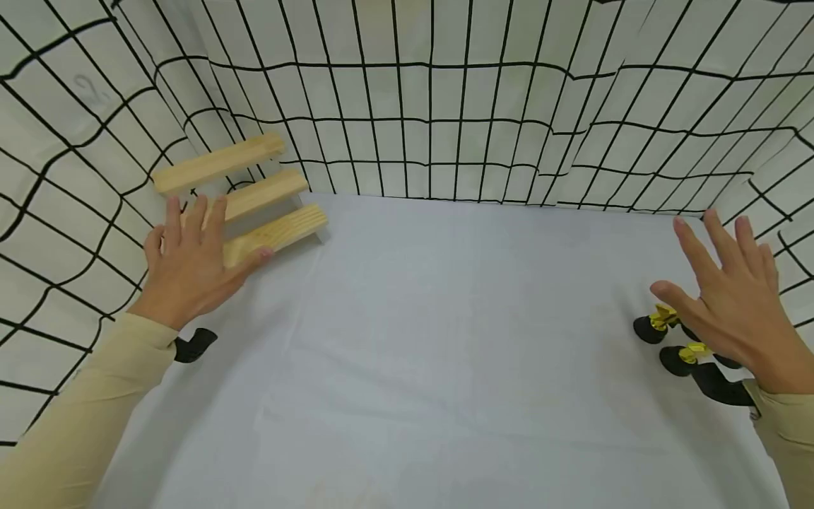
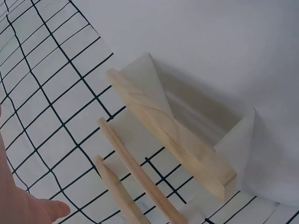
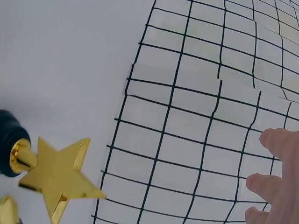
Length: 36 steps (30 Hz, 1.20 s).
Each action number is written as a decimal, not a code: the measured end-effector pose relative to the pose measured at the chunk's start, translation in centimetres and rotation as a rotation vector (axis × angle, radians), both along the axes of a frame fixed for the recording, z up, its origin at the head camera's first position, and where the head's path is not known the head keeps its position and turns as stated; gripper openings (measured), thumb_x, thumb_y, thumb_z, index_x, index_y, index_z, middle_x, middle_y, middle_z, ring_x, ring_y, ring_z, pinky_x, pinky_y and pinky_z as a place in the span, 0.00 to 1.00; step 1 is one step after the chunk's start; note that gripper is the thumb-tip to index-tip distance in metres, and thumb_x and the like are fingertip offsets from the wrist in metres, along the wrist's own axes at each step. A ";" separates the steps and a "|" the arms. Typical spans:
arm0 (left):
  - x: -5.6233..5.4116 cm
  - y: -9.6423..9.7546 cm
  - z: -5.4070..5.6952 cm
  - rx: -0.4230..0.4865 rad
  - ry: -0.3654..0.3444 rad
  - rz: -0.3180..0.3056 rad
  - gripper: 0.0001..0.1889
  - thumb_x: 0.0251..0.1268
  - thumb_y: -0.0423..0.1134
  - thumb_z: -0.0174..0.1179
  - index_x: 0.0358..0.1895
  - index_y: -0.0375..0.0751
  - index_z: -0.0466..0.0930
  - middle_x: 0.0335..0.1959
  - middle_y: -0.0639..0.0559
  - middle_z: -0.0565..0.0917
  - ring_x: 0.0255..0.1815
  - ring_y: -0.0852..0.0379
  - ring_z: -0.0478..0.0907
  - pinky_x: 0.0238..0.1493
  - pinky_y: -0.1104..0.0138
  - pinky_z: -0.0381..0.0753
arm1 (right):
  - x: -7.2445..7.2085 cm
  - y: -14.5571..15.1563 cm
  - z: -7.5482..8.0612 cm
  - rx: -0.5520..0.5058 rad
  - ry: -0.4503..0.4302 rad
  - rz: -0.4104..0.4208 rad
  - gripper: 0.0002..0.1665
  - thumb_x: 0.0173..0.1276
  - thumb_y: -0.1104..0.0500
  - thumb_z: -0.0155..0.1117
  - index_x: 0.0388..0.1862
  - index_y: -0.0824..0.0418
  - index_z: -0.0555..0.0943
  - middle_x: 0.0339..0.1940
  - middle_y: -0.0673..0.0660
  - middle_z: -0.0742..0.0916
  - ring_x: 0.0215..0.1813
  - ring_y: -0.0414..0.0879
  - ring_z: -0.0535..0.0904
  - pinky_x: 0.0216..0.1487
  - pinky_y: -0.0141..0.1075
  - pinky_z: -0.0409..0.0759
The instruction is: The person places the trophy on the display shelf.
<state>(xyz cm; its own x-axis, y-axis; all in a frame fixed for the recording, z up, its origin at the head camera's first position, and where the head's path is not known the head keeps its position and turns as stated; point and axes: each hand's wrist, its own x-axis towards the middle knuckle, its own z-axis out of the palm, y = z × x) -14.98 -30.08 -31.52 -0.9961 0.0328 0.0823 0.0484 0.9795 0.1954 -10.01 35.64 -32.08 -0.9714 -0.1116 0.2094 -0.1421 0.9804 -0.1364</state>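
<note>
My left hand [image 1: 191,268] hovers with spread fingers over a small stepped rack at the left, overlapping its slats in the head view. The rack has three pale wooden slats [image 1: 276,232] on white side panels [image 2: 238,144]. In the left wrist view the thumb [image 2: 56,210] is apart from the wood. At the right, my right hand [image 1: 738,304] is held with its fingers extended above gold star trophies with black round bases [image 1: 650,329]. One gold star [image 3: 60,172] shows fully in the right wrist view; another gold piece [image 3: 8,212] is cut off at the corner.
White cloth [image 1: 445,339] covers the tabletop between the hands. A white wall with a black grid [image 1: 432,120] encloses the back and both sides, close behind the rack and beside the right hand. Black pieces [image 1: 195,345] stick out at both sleeve cuffs.
</note>
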 end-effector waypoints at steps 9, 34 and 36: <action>-1.0 -2.1 -0.2 0.041 0.012 0.048 0.58 0.71 0.77 0.40 0.84 0.33 0.32 0.85 0.29 0.40 0.85 0.28 0.23 0.72 0.26 0.37 | -1.9 -1.8 0.6 -0.032 0.018 0.056 0.57 0.73 0.20 0.39 0.87 0.50 0.43 0.88 0.66 0.44 0.87 0.69 0.30 0.81 0.71 0.29; -2.8 -4.5 -3.3 0.077 0.064 0.103 0.62 0.69 0.76 0.45 0.79 0.19 0.38 0.74 0.11 0.54 0.75 0.16 0.53 0.73 0.29 0.56 | -7.7 -9.9 3.0 -0.304 0.162 0.295 0.73 0.55 0.07 0.37 0.85 0.56 0.56 0.80 0.70 0.67 0.82 0.69 0.57 0.78 0.70 0.45; -3.0 -4.6 -3.7 0.088 0.053 0.120 0.63 0.69 0.76 0.45 0.79 0.19 0.36 0.74 0.11 0.54 0.75 0.15 0.53 0.70 0.27 0.58 | -8.2 -10.5 3.0 -0.290 0.149 0.303 0.73 0.55 0.07 0.38 0.85 0.55 0.55 0.80 0.69 0.66 0.82 0.69 0.57 0.78 0.69 0.46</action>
<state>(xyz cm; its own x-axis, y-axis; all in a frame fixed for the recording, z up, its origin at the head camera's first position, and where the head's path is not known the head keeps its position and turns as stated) -17.99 -34.65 -35.21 -0.9866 -0.0960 0.1321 -0.0556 0.9580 0.2812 -18.21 25.10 -29.03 -0.8607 -0.3026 0.4094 -0.4561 0.8156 -0.3561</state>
